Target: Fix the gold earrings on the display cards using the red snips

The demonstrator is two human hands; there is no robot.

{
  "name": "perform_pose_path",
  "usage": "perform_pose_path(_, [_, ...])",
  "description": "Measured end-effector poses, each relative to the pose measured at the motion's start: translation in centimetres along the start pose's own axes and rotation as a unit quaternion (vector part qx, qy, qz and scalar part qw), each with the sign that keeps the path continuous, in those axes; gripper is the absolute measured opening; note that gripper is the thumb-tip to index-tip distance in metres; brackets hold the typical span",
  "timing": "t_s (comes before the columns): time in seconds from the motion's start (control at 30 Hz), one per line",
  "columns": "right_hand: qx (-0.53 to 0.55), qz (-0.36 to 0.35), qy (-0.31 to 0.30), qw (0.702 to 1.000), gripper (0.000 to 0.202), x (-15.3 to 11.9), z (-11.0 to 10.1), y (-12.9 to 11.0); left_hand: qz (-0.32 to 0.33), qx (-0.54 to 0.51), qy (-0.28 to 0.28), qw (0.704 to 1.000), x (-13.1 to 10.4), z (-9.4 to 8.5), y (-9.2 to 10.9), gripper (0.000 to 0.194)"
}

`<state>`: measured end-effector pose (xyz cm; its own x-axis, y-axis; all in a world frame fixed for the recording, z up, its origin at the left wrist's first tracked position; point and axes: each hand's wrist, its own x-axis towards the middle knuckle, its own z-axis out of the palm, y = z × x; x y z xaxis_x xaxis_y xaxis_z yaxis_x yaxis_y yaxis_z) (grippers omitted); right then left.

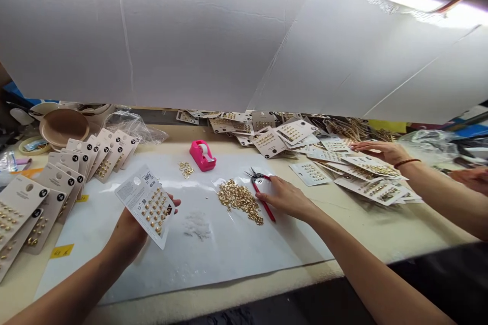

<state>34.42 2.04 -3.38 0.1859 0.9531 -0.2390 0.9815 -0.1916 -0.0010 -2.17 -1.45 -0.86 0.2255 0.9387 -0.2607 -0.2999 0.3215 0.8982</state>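
Note:
My left hand [133, 236] holds up a tilted earring card [143, 203], its printed back facing me with rows of gold earring backs. The fingers lie behind the card, and their tips show past its right edge. My right hand [287, 197] has thumb and fingers around the red-handled pliers [269, 210], which lie on the white sheet with their jaws open. Just left of the pliers is a pile of small gold earring backs [238, 198]. A heap of small clear pieces [197, 226] lies between my hands. Behind it are several gold rings [185, 169].
A pink tape dispenser [203, 156] stands at the sheet's back edge. Earring cards [57, 177] fan out at left, and more [267, 137] lie piled at the back. On the right, another person's hand [385, 152] reaches over a card stack [369, 185]. A brown bowl [64, 127] sits back left.

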Motion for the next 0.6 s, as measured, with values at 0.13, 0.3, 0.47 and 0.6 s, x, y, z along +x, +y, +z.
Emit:
perform_pose_path(0.13, [-0.008,-0.012,-0.001,1.000,0.063,0.1,-0.3,0.2,-0.006,0.007,0.009,1.000,0.1,-0.1,0.0,0.033])
perform_pose_path(0.3, [0.015,-0.065,0.055,0.996,0.047,0.0,-0.8,1.0,-0.026,0.003,0.012,1.000,0.1,-0.2,-0.1,0.035])
perform_pose_path(0.47, [0.015,-0.222,0.128,0.966,0.044,-2.3,-0.5,-0.3,-0.021,-0.002,-0.005,1.000,0.2,-0.4,-0.3,0.035])
perform_pose_path(0.6, [-0.012,-0.314,0.145,0.938,0.036,-4.3,-0.9,-2.5,-0.008,0.004,-0.017,1.000,0.3,-0.6,-0.5,0.031])
